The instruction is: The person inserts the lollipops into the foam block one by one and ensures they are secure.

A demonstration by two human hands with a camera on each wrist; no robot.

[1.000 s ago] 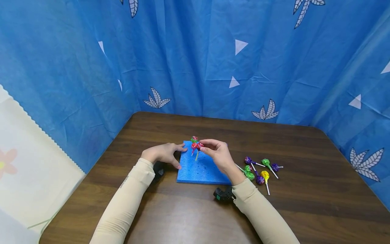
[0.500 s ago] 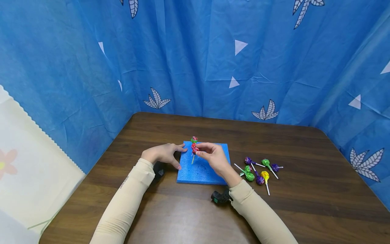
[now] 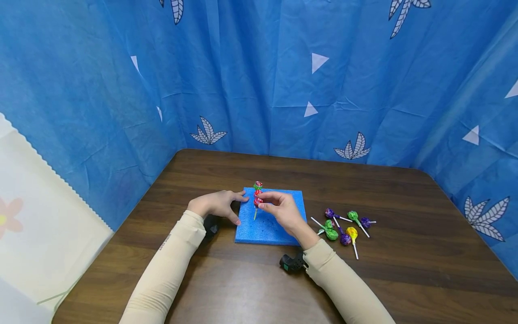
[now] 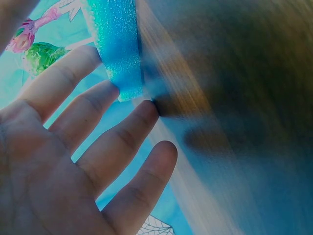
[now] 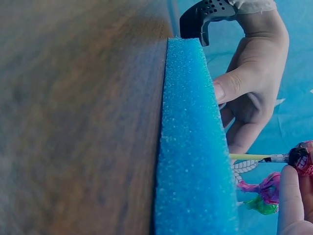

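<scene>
On the table lies a blue foam board (image 3: 269, 231). My right hand (image 3: 283, 211) pinches the wrapped head of a red lollipop (image 5: 304, 157) between thumb and fingers. Its yellow stick points down, the lower end at the foam's top face in the right wrist view; how deep it sits I cannot tell. Behind it a pink-red lollipop (image 5: 268, 188) and a green lollipop (image 4: 43, 58) stand upright in a row along the board's left side. My left hand (image 3: 218, 204), fingers spread, touches the board's left edge.
Several loose lollipops lie right of the board, among them a yellow one (image 3: 351, 233), a green one (image 3: 353, 215) and a purple one (image 3: 329, 213). Black wrist devices (image 3: 292, 262) are strapped below both hands. A blue curtain (image 3: 263, 81) hangs behind the wooden table (image 3: 243, 279).
My right hand has moved left and slightly toward me with the red lollipop, bringing it in line with the two standing ones and lower to the foam. The left hand has stayed put.
</scene>
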